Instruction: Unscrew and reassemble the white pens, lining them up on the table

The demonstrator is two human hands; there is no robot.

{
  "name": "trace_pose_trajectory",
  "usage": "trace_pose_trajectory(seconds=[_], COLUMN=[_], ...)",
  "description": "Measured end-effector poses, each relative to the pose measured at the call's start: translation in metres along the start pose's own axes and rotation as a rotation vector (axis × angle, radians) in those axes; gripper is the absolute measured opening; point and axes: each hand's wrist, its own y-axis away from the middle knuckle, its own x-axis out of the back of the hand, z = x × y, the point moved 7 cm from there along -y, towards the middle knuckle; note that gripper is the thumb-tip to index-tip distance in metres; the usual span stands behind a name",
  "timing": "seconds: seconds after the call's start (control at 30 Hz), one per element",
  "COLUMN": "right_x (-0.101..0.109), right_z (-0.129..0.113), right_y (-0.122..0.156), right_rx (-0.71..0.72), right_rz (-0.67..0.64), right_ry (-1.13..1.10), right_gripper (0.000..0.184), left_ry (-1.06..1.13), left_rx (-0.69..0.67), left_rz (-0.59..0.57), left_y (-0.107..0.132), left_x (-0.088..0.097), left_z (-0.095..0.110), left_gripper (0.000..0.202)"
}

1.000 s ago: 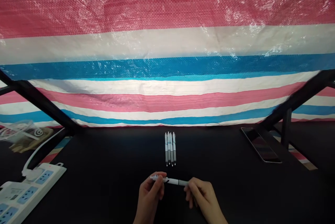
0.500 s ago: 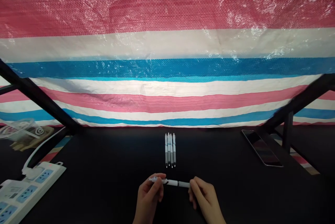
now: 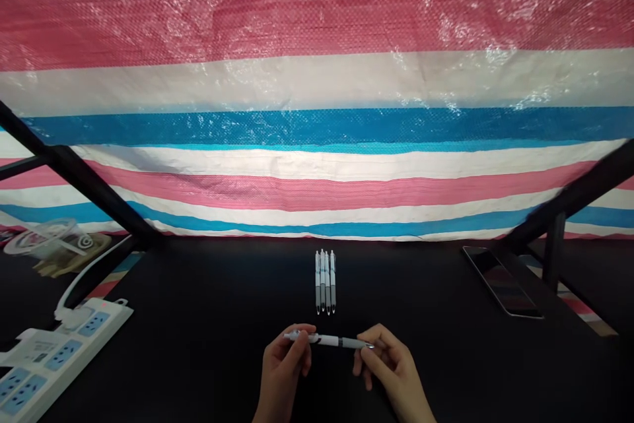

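A white and grey pen lies nearly level above the black table, its clip end to the left. My left hand pinches the clip end between thumb and fingers. At the pointed end, my right hand has its thumb and forefinger around the tip, which shows between them. Its other fingers are curled below. Beyond the hands, several similar pens lie side by side in a row on the table, with their tips toward me.
At left lies a white power strip with a plugged-in cable; behind it is a clear plastic cup. A phone lies at right. Black frame bars slope on both sides. A striped sheet hangs across the back.
My right thumb and fingers have shifted and parted a little, so the pen's tip, covered before, now shows. The left hand keeps its hold. The view has turned slightly.
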Motion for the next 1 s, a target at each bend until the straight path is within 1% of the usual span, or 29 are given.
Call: trace_pose_trajectory(seconds=[0.1, 0.2, 0.3, 0.47, 0.83, 0.93, 1.0], right_x=[0.001, 0.005, 0.012, 0.026, 0.026, 0.021, 0.014], right_z=[-0.005, -0.011, -0.011, -0.008, -0.008, -0.009, -0.01], right_y=[0.002, 0.004, 0.004, 0.006, 0.007, 0.006, 0.007], right_rx=[0.076, 0.148, 0.153, 0.156, 0.157, 0.155, 0.16], right_rz=[0.038, 0.089, 0.117, 0.195, 0.196, 0.167, 0.136], right_ry=[-0.027, -0.037, -0.07, -0.092, -0.086, -0.059, -0.023], right_gripper=[0.027, 0.023, 0.019, 0.019, 0.019, 0.02, 0.021], left_ry=[-0.01, 0.022, 0.053, 0.113, 0.117, 0.085, 0.047], left_rx=[-0.013, -0.013, -0.02, -0.084, -0.101, -0.093, -0.078], left_rz=[0.014, 0.05, 0.075, 0.118, 0.108, 0.085, 0.046], left_y=[-0.001, -0.003, -0.004, -0.004, -0.006, -0.005, -0.004], left_x=[0.002, 0.008, 0.013, 0.019, 0.02, 0.017, 0.012], left_z=[0.001, 0.0, 0.001, 0.008, 0.005, 0.003, 0.001], left_gripper=[0.044, 0.045, 0.044, 0.042, 0.037, 0.039, 0.039])
